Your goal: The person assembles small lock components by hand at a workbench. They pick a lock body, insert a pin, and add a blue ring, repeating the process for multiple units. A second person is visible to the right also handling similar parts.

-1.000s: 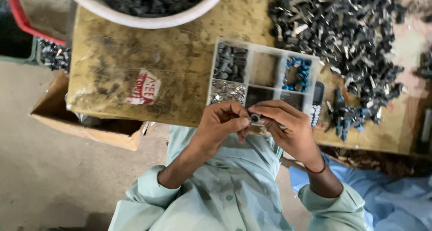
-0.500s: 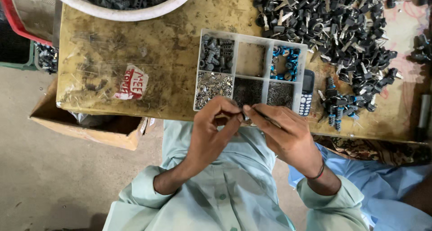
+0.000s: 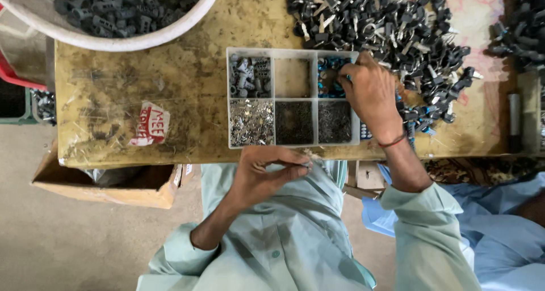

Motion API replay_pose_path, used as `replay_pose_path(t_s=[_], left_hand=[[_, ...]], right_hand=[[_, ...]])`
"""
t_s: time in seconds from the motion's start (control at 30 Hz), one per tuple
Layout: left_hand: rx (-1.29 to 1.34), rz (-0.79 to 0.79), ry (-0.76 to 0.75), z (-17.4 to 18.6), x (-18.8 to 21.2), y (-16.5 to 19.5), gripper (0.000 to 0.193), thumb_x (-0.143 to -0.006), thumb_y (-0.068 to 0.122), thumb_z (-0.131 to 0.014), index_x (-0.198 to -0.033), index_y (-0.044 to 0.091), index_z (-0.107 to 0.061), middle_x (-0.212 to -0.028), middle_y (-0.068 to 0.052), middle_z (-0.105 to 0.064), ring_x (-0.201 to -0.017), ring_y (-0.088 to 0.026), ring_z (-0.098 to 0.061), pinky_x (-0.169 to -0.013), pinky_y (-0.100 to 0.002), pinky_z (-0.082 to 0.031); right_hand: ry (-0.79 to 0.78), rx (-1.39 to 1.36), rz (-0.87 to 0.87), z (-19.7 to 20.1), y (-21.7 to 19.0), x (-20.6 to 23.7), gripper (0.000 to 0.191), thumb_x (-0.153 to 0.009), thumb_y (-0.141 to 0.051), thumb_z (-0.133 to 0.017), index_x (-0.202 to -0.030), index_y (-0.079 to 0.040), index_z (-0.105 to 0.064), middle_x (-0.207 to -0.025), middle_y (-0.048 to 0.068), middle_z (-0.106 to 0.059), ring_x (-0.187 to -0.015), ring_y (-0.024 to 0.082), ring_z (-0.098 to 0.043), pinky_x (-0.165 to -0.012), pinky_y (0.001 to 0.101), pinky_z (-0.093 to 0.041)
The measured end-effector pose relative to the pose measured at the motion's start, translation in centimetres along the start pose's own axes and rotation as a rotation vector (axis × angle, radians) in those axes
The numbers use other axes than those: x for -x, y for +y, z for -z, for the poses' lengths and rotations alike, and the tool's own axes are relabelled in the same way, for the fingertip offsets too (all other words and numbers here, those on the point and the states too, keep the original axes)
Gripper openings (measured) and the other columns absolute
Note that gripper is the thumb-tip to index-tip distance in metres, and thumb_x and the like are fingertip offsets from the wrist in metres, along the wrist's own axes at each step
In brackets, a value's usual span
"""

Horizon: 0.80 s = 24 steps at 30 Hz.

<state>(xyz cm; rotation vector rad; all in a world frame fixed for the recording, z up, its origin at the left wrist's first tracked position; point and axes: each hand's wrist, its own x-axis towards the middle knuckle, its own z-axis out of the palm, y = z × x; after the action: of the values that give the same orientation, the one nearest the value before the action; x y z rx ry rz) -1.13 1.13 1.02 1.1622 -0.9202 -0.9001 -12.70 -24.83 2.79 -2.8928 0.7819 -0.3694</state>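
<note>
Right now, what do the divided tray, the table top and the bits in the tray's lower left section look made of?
Divided tray: translucent plastic, probably; pale, thin walls. Table top: wood or board, worn, stained yellow-brown, scratched. Lower left bits: metal, likely; bright silvery glints.

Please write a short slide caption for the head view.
Right hand reaches into the divided tray's blue-parts compartment; left hand pinches a small part.

The left hand (image 3: pixel 264 174) sits close to the body, just below the near edge of the bench (image 3: pixel 142 87), thumb and fingertips pinched together in a tight grip. The right hand (image 3: pixel 369 92) stretches forward over the bench, palm down, fingers curled downward, forearm sleeve pushed back from the wrist.
</note>
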Motion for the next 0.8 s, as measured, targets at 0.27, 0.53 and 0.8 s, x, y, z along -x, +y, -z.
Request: replay_pose_path(t_s=[0.27,0.53,0.8], left_hand=[[0.019,-0.03,-0.089,-0.5,-0.9,0.1,0.016,-0.091,-0.003,-0.078,-0.105,0.002,-0.076,-0.104,-0.008,-0.08,-0.099,-0.014,-0.077,-0.088,-0.028,-0.063],[0.002,0.0,-0.095,-0.4,-1.1,-0.1,0.017,-0.09,-0.004,-0.077,-0.106,0.002,-0.075,-0.103,-0.008,-0.08,-0.096,-0.015,-0.077,-0.085,-0.028,-0.063],[-0.021,-0.027,-0.096,-0.1,-1.3,-0.2,0.016,-0.091,0.0,-0.078,-0.105,0.004,-0.075,-0.102,-0.008,-0.079,-0.096,-0.015,-0.077,-0.085,-0.028,-0.063]], right_hand=[[-0.104,0.002,0.178,0.3,2.0,-0.6,0.014,-0.087,-0.016,-0.082,-0.099,-0.011,-0.077,-0.096,0.013,-0.059,-0.093,0.033,-0.064,-0.082,0.0456,-0.049],[-0.038,-0.038,0.215,-0.8,1.1,-1.1,0.021,-0.086,-0.02,-0.083,-0.101,-0.009,-0.074,-0.097,0.012,-0.061,-0.094,0.033,-0.064,-0.084,0.0463,-0.049],[-0.017,-0.069,0.112,-1.8,0.8,-1.2,0.013,-0.092,-0.021,-0.08,-0.095,-0.01,-0.074,-0.095,0.011,-0.066,-0.082,0.032,-0.067,-0.08,0.0454,-0.05]])
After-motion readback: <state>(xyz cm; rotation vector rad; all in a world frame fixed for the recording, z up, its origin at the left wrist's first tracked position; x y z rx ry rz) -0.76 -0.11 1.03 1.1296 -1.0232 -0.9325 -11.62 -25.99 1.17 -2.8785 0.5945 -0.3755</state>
